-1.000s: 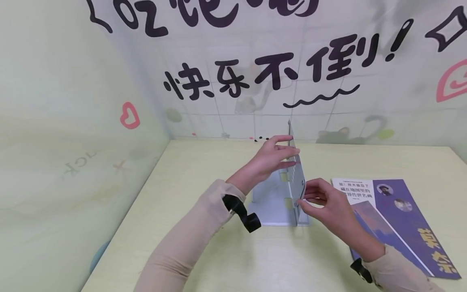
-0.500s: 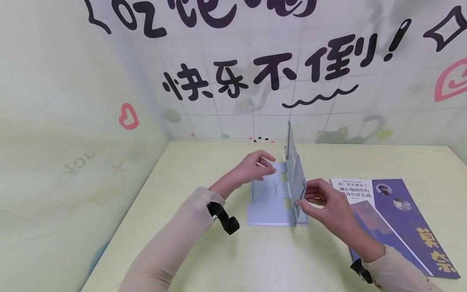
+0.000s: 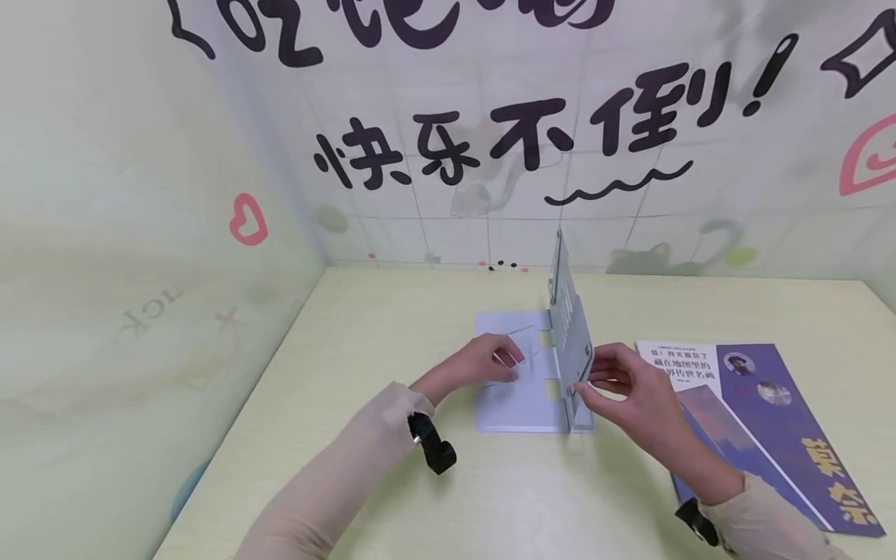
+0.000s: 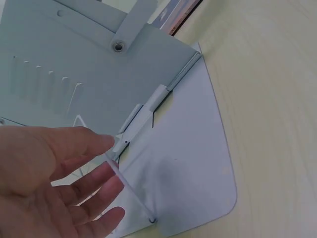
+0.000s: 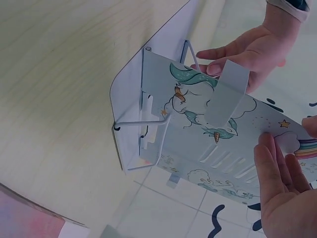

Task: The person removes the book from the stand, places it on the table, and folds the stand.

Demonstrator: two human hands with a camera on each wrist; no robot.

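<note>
A pale blue metal book stand (image 3: 572, 330) rests on the table, its slotted back panel standing up from a flat base plate (image 3: 518, 412). Unicorns and a rainbow decorate the panel's front (image 5: 193, 106) in the right wrist view. My left hand (image 3: 483, 359) is low over the base and pinches a thin wire support (image 4: 130, 186) between thumb and index finger. Part of that wire is hidden behind the fingers. On the panel's other side, my right hand (image 3: 633, 393) grips its near edge. A second wire bar (image 5: 141, 122) juts from the front.
To the right lies a purple book (image 3: 777, 420) with pictures and yellow characters on its cover. A printed wall (image 3: 434, 225) closes off the back of the pale wooden table (image 3: 392, 327), and another wall (image 3: 210, 327) stands at left.
My left hand has come away from the panel's upper part, moved down left to the base and taken hold of the wire support. My right hand stays at the panel's edge.
</note>
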